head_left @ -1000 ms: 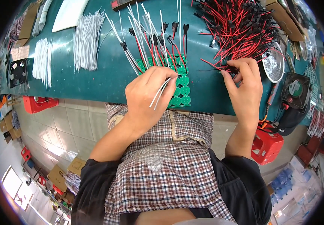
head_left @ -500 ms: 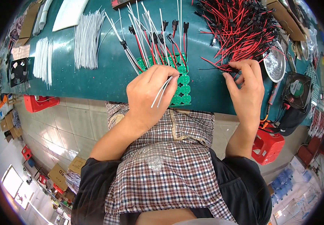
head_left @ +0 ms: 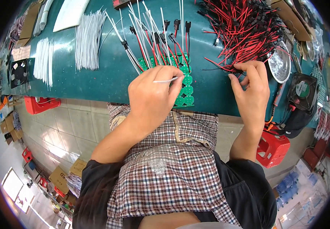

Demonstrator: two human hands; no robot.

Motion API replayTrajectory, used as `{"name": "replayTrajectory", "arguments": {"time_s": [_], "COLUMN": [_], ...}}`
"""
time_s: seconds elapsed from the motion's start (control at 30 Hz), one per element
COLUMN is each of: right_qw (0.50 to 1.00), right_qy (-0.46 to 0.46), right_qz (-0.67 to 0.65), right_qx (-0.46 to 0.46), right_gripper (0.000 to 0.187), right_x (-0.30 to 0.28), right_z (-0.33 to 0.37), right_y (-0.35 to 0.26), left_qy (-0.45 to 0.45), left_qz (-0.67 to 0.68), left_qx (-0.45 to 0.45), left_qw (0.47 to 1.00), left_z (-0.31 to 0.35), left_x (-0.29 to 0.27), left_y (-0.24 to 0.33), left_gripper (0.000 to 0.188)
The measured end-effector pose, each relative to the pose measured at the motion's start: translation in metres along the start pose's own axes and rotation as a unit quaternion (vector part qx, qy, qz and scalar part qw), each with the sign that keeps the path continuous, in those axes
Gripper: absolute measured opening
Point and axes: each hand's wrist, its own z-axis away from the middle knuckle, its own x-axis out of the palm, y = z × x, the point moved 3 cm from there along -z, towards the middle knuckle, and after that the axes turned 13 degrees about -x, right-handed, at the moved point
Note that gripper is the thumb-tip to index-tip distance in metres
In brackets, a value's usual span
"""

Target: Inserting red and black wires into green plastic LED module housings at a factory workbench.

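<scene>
My left hand [head_left: 151, 95] is closed in a pinch over the near part of a green circuit board panel [head_left: 188, 80], and a thin white wire [head_left: 165, 81] sticks out of its fingers. White wires and red-and-black leads with black connectors [head_left: 187, 26] stand up from the far part of the panel; my hand hides some of it. To the right, my right hand [head_left: 253, 89] is curled at the near edge of a heap of red-and-black connector leads [head_left: 245, 30]. Its thumb and forefinger close around one lead, whose two bare-looking ends [head_left: 214, 64] point left.
Bundles of white wires [head_left: 87, 42] [head_left: 43, 63] lie on the green tabletop [head_left: 115, 82] at left, near a small black fan [head_left: 19, 72]. At right are a metal dish [head_left: 279, 65], a soldering iron [head_left: 278, 95] and a larger fan [head_left: 301, 91]. Red stools [head_left: 273, 149] stand below.
The white wires at my left fingers have swung up from hanging down toward me to lying nearly level across the hand. My right hand has barely moved.
</scene>
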Motion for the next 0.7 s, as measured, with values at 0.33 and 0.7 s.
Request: {"name": "replayTrajectory", "arguments": {"time_s": [0.33,0.7], "right_qw": [0.999,0.996], "right_qy": [-0.004,0.031], "right_qz": [0.035,0.008], "right_qx": [-0.035,-0.085], "right_gripper": [0.015,0.013], "right_x": [0.008,0.011], "right_z": [-0.002,-0.01], "right_y": [0.006,0.017], "left_qy": [-0.054,-0.017], "left_qz": [-0.069,-0.109], "left_qx": [-0.022,-0.002], "left_qw": [0.996,0.994], "left_z": [-0.01,-0.011], "left_x": [0.004,0.01], "left_y": [0.005,0.006], "left_gripper": [0.018,0.025]}}
